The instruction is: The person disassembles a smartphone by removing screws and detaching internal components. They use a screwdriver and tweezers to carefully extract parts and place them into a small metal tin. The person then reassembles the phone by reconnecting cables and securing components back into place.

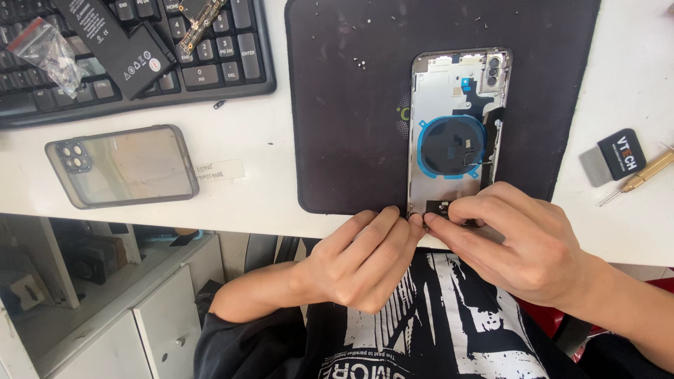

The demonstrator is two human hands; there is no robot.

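Head view, single frame, entry logged as dialogue.

Observer 1: Opened phone housing (pixel 456 130) lies face-up on the dark mat (pixel 337 105), its lower end at the mat's near edge by the person. The mat likely keeps it from sliding on the white table (pixel 260 140).

Observer 2: Hands?

Observer 1: Left hand (pixel 365 263) and right hand (pixel 519 242) meet at the housing's bottom end. Fingertips of both are pressed together over a small dark part (pixel 439 206) seated there. Whether it is pinched or only pushed down cannot be told; the fingers cover most of it.

Observer 2: Both hands low on the frame, so the body stays braced while the fine work happens at one end.

Observer 1: Agreed, as a judgement. Round blue-rimmed coil (pixel 451 146) sits mid-housing, untouched.

Observer 2: Surroundings?

Observer 1: Clear phone case (pixel 123 167) well left on the table. Keyboard (pixel 210 63) at upper left carries a black battery (pixel 116 38), a small plastic bag (pixel 45 49) and a narrow circuit board (pixel 199 21). Brass-handled screwdriver (pixel 642 173) and a flat black-handled pry tool (pixel 612 158) lie to the right, within reach of the right hand.
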